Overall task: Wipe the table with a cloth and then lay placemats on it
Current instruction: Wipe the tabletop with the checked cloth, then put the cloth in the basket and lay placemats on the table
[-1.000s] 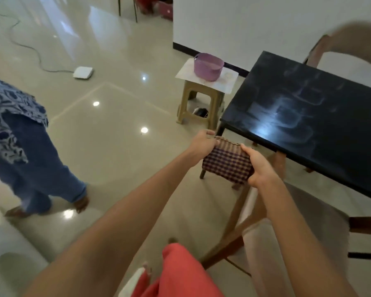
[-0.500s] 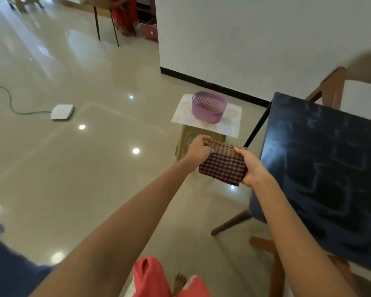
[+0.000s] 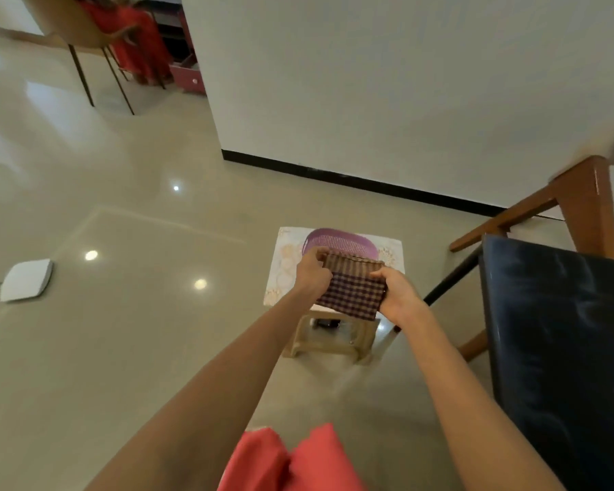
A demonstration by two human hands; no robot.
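Both hands are out front with the checked cloth (image 3: 351,288) stretched between them. The left hand (image 3: 311,276) pinches its left edge, the right hand (image 3: 397,295) grips the right edge, fingers curled round the fabric. The cloth looks folded into a neat pad and hangs in the air above the small stool (image 3: 334,340), right in front of the purple basket (image 3: 337,241) that sits on the placemats (image 3: 280,271) there. The dark tabletop (image 3: 560,349) lies off to the right, well apart from the cloth, streaks showing on its surface.

By my reading, the cloth is headed for the basket or stool, with the mats next. To do it well: lower the pad over the basket's opening, let go with both hands together so it drops flat, don't let a corner drag the basket. Then lift the basket off before sliding the mats out, or it'll tip.
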